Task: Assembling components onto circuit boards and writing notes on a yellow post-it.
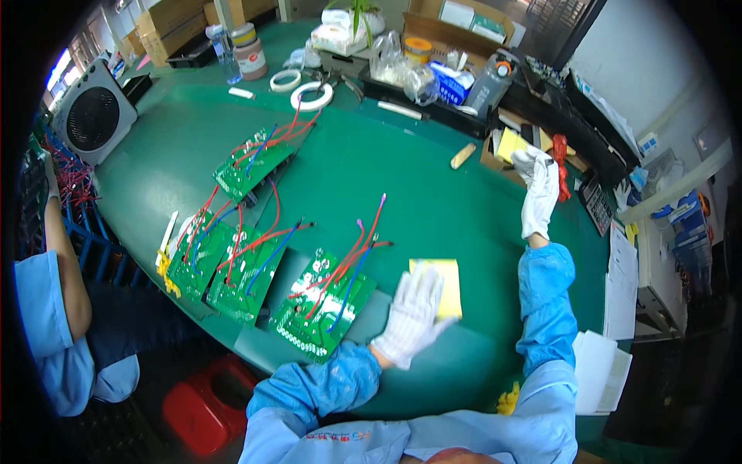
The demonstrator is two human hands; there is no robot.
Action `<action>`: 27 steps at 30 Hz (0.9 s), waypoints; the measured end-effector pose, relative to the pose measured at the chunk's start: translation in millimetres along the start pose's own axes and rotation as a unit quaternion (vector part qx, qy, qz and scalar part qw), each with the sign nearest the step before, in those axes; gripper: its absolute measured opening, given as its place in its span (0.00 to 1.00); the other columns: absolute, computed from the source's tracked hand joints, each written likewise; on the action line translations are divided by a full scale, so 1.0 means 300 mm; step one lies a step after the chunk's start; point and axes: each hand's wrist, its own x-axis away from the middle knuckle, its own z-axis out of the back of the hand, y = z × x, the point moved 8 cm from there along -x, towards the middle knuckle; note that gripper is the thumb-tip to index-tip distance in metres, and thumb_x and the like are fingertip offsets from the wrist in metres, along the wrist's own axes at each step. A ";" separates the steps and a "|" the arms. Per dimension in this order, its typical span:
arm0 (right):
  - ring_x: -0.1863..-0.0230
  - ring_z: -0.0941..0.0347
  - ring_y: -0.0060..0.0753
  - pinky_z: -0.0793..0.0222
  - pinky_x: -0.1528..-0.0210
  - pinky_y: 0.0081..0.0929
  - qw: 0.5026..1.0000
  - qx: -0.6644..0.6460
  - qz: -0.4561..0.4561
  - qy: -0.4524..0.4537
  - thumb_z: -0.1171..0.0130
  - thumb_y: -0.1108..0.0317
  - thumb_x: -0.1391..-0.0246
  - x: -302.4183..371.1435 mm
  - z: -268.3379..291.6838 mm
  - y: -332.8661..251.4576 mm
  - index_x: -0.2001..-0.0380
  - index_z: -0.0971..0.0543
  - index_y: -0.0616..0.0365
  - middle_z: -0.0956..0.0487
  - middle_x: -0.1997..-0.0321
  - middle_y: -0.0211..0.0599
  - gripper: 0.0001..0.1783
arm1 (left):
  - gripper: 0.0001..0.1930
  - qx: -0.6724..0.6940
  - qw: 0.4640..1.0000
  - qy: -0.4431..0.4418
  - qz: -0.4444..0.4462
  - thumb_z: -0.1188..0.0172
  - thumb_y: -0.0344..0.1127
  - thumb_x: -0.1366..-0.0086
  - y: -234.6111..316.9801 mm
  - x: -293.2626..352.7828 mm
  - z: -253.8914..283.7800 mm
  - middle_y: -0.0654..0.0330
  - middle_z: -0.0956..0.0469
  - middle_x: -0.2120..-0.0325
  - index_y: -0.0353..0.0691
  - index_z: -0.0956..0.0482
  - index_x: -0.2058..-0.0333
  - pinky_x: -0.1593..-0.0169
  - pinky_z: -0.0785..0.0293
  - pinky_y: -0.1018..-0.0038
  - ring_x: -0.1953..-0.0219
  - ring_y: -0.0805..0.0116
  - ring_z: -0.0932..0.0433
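My left hand [414, 313], in a white glove, lies flat with its fingers stretched over the left side of a yellow paper sheet [447, 288] on the green table. Just left of it is a green circuit board [321, 298] with red and blue wires. My right hand [539, 189], also gloved in white, reaches to the far right. Its fingers look closed beside another piece of yellow paper [511, 145] at a small cardboard box [501, 164]; whatever they hold is hard to make out. A bundle of red material [561, 166] hangs just right of that hand.
Several more wired boards [246, 271] lie left on the green table [371, 155]. Tape rolls [311, 96], a black tray with bags and a grey bottle [491, 81] stand behind. A calculator [596, 203] sits right. A co-worker's arm [68, 271] and a red stool [205, 414] are left.
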 end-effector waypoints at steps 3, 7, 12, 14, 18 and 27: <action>0.74 0.36 0.15 0.32 0.65 0.16 0.989 -0.063 -0.122 -0.055 0.55 0.59 0.25 0.185 -0.071 -0.100 0.34 0.30 0.56 0.30 0.70 0.21 0.23 | 0.45 0.041 0.995 0.083 0.041 0.29 0.45 0.41 -0.068 -0.021 0.013 0.32 0.43 0.32 0.24 0.40 0.33 0.26 0.50 0.50 0.27 0.33 0.49; 0.78 0.47 0.08 0.53 0.79 0.14 0.970 0.042 -0.231 -0.063 0.43 0.58 0.32 0.388 -0.087 -0.120 0.31 0.33 0.59 0.36 0.73 0.18 0.31 | 0.51 0.133 0.988 0.077 0.030 0.28 0.40 0.43 -0.075 -0.045 0.037 0.31 0.52 0.29 0.22 0.49 0.30 0.25 0.50 0.52 0.25 0.32 0.55; 0.69 0.25 0.17 0.38 0.76 0.17 0.951 -0.083 -0.272 -0.120 0.55 0.45 0.26 0.493 -0.072 -0.049 0.35 0.27 0.60 0.18 0.47 0.41 0.31 | 0.53 0.101 0.994 0.032 0.014 0.29 0.51 0.43 -0.069 -0.053 0.053 0.35 0.48 0.30 0.22 0.47 0.31 0.24 0.56 0.48 0.25 0.34 0.53; 0.67 0.25 0.21 0.33 0.65 0.20 0.931 -0.101 -0.310 -0.161 0.64 0.38 0.27 0.519 -0.107 -0.010 0.38 0.24 0.60 0.17 0.52 0.38 0.38 | 0.54 -0.036 0.996 -0.050 0.064 0.31 0.60 0.43 -0.080 -0.055 0.058 0.36 0.45 0.30 0.22 0.44 0.32 0.24 0.59 0.46 0.25 0.36 0.53; 0.61 0.27 0.24 0.32 0.48 0.25 0.904 0.067 -0.339 -0.253 0.80 0.29 0.30 0.577 -0.137 -0.018 0.45 0.18 0.60 0.19 0.68 0.34 0.51 | 0.55 -0.041 0.997 -0.012 0.068 0.35 0.66 0.44 -0.114 -0.046 0.030 0.39 0.41 0.32 0.24 0.40 0.33 0.25 0.62 0.43 0.26 0.38 0.51; 0.67 0.25 0.17 0.28 0.67 0.20 0.927 0.016 -0.234 -0.292 0.52 0.56 0.26 0.607 -0.221 0.049 0.43 0.22 0.63 0.16 0.64 0.29 0.22 | 0.50 -0.076 0.996 -0.001 0.055 0.37 0.64 0.40 -0.100 -0.057 0.033 0.39 0.38 0.34 0.26 0.38 0.34 0.25 0.57 0.46 0.27 0.39 0.47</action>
